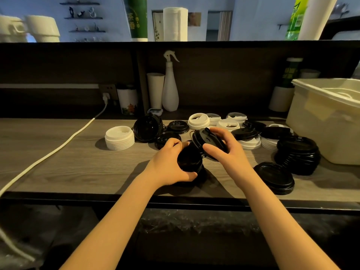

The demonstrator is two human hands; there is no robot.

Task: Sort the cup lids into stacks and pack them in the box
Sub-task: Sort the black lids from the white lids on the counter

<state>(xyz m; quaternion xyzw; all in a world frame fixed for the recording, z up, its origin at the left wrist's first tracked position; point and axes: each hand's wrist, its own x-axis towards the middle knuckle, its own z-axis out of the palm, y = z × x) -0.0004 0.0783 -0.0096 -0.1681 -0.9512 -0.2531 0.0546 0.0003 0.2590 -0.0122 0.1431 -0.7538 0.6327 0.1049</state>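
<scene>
Left hand fingers gripping black lid stack lying sideways, right hand fingers gripping tilted black lid

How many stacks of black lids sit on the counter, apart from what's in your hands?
3: one tipped stack beside the white stack, a tall stack by the box, a low stack in front. Loose lids may hide others.

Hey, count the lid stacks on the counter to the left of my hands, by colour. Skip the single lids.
white lid stack: 1
black lid stack, lying on its side: 1
Total: 2
</scene>
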